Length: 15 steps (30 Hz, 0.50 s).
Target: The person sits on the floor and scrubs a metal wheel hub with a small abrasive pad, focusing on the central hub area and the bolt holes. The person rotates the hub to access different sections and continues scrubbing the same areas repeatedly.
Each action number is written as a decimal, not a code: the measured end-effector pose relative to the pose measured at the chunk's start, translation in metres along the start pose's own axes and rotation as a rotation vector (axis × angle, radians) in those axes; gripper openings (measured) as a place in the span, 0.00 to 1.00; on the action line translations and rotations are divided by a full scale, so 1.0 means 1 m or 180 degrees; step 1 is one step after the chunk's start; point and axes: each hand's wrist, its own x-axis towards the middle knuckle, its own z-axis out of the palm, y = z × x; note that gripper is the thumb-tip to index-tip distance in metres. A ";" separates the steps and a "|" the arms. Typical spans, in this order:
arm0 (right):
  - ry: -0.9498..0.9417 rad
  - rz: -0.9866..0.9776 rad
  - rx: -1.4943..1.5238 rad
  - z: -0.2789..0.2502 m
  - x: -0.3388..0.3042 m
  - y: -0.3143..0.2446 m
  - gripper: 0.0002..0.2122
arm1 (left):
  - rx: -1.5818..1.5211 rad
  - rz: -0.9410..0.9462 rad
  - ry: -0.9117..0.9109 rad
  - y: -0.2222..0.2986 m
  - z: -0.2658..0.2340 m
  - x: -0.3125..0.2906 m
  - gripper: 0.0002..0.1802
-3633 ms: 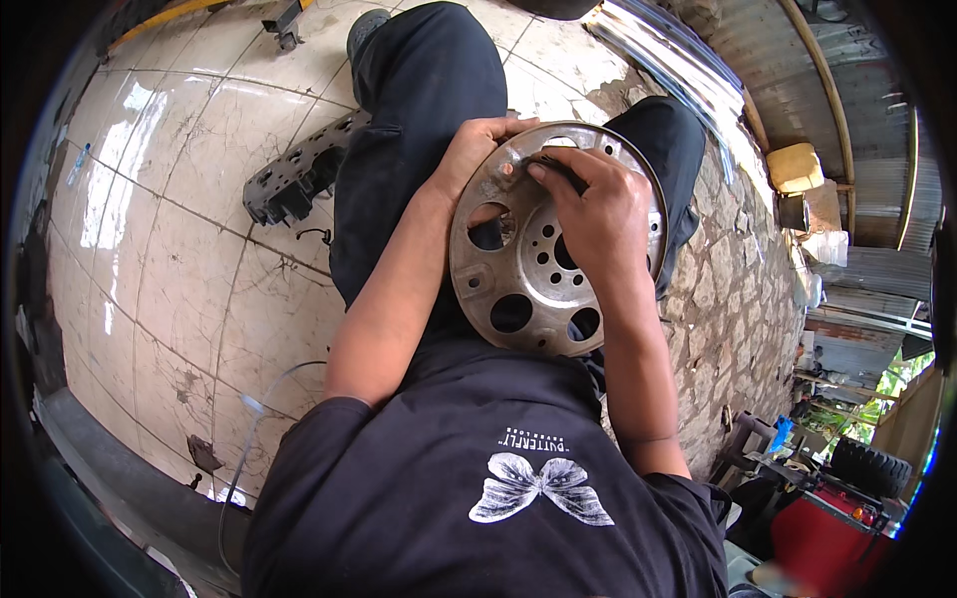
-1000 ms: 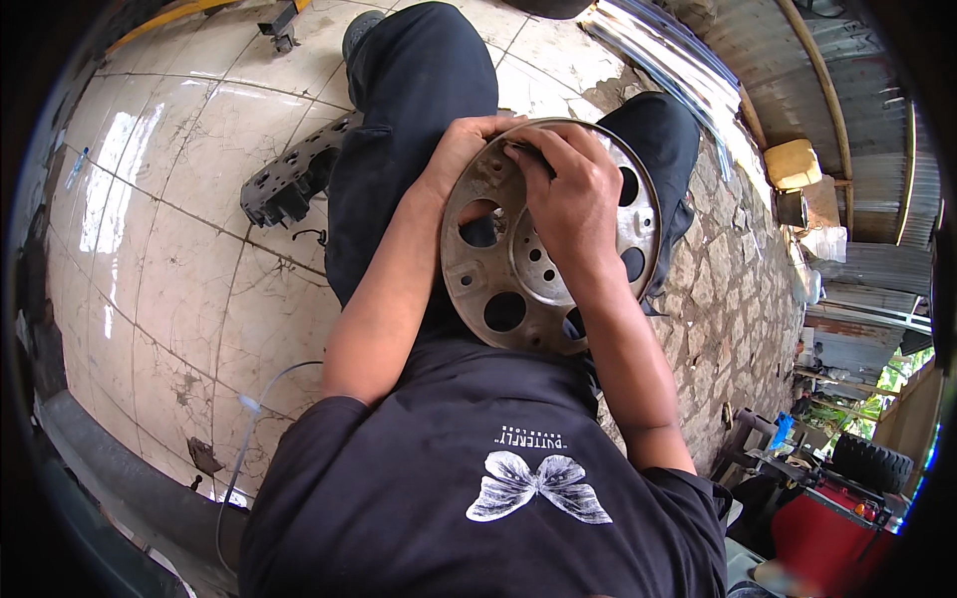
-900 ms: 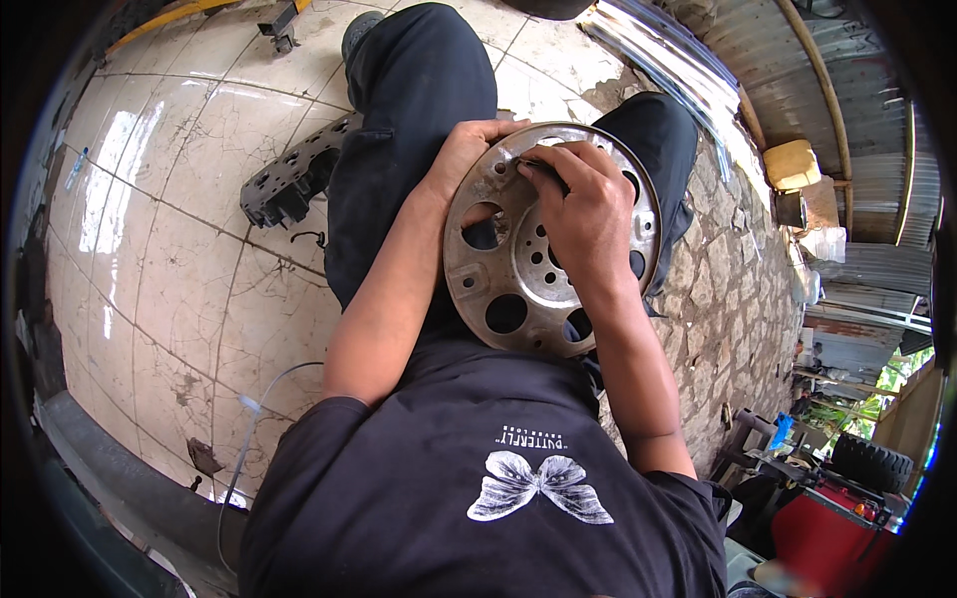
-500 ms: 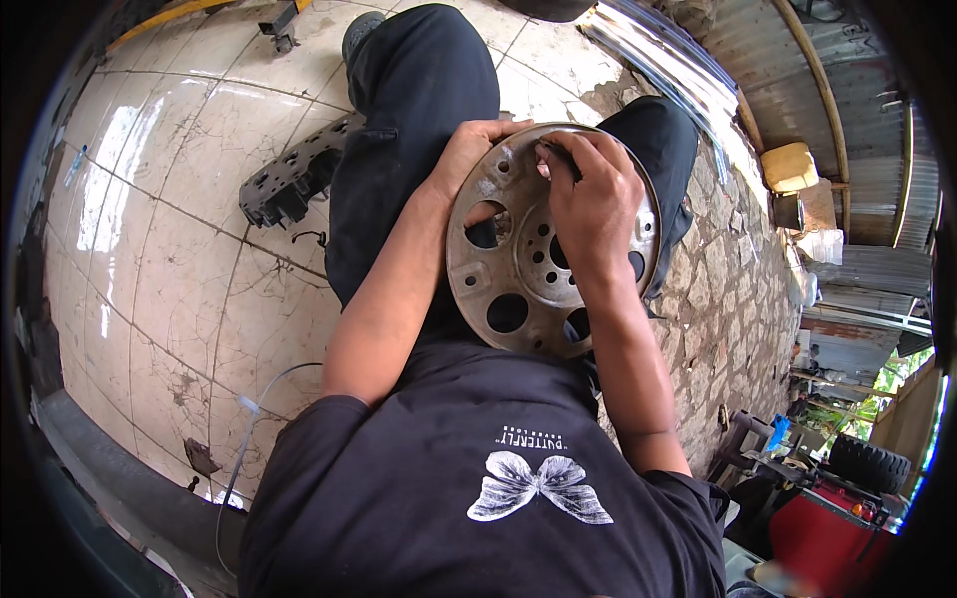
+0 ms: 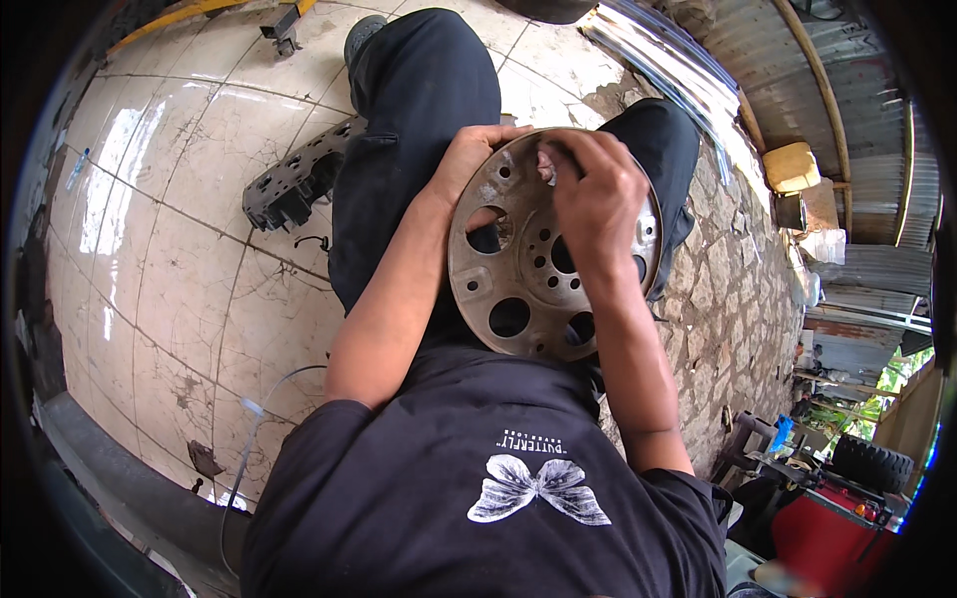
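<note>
The left hand (image 5: 469, 161) clasps the edge of a round metal disc (image 5: 513, 276), fingers behind it. Just right of that hold, the right hand (image 5: 603, 184) curls over the disc's face — whether it pinches anything, I cannot tell. Left of the grip: a trouser leg (image 5: 414, 95), then a perforated metal part (image 5: 299, 177) on floor tiles (image 5: 179, 239).

We record: tiled floor (image 5: 179, 259), cream, cracked, with bright glare (image 5: 118, 189) at left; stone paving (image 5: 733, 299), right; corrugated metal sheeting (image 5: 872, 140) with wooden poles (image 5: 824, 80); sunlit greenery (image 5: 855, 407), lower right.
</note>
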 end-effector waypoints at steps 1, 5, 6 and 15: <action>0.0027 0.0220 -0.0191 -0.003 0.003 0.005 0.07 | -0.0069 -0.0016 -0.0233 -0.001 -0.007 0.004 0.17; 0.0088 -0.0251 -0.0093 0.006 -0.013 -0.015 0.06 | 0.0819 0.0099 0.0608 0.002 0.018 -0.004 0.17; 0.0016 -0.0253 0.0018 0.004 -0.010 -0.014 0.06 | 0.0730 0.0156 0.0468 0.002 0.011 -0.006 0.17; 0.0021 -0.0048 0.0272 0.004 -0.008 -0.006 0.07 | 0.0249 0.0003 0.0224 -0.001 -0.003 -0.001 0.17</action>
